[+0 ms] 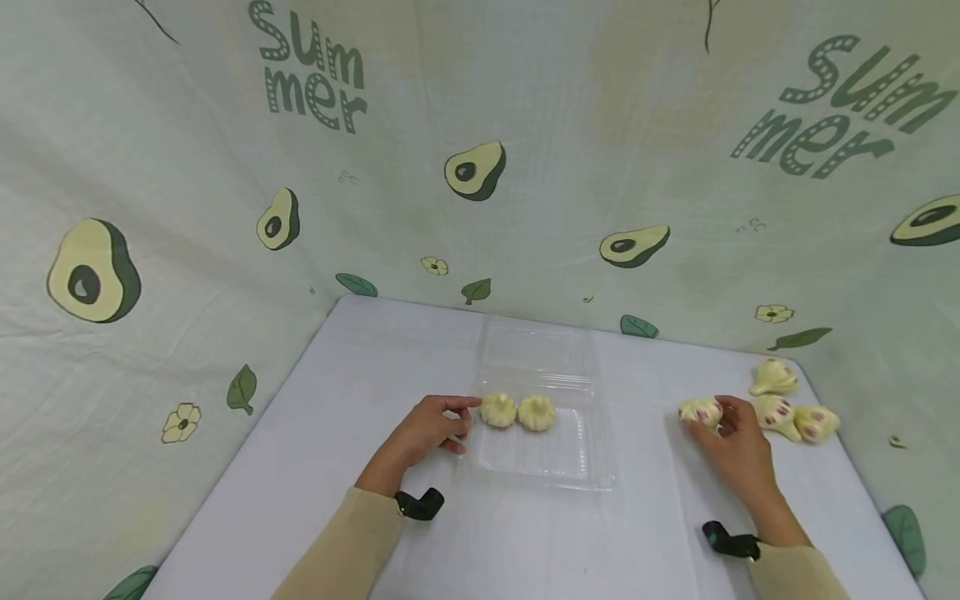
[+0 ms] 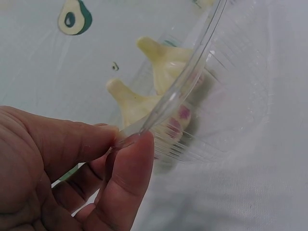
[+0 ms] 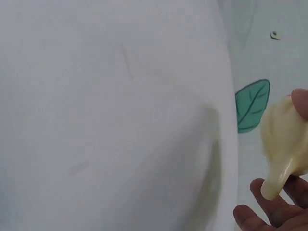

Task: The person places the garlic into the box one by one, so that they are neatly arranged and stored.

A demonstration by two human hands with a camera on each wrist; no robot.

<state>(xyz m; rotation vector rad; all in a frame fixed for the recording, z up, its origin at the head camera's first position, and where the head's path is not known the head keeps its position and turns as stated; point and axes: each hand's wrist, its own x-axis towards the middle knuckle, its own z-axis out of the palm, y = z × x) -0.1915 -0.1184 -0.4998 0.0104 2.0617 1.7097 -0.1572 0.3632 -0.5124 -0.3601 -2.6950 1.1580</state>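
A clear plastic clamshell container [image 1: 536,462] lies on the table with its lid [image 1: 536,350] folded back away from me. Two garlic bulbs [image 1: 498,410] sit side by side along its back left part, stems up. At the container's left rim, my left hand [image 2: 77,168] pinches the edge between thumb and index finger. Off to the right, my right hand [image 1: 738,450] grips another garlic bulb [image 3: 284,144] with purple markings; in the right wrist view its stem points down toward the fingers.
Three more garlic bulbs [image 1: 777,415] are grouped at the table's right edge, just beyond my right hand. A white cloth covers the table [image 1: 360,358]. Fabric curtains [image 1: 540,100] printed with avocados and leaves hang behind and at both sides.
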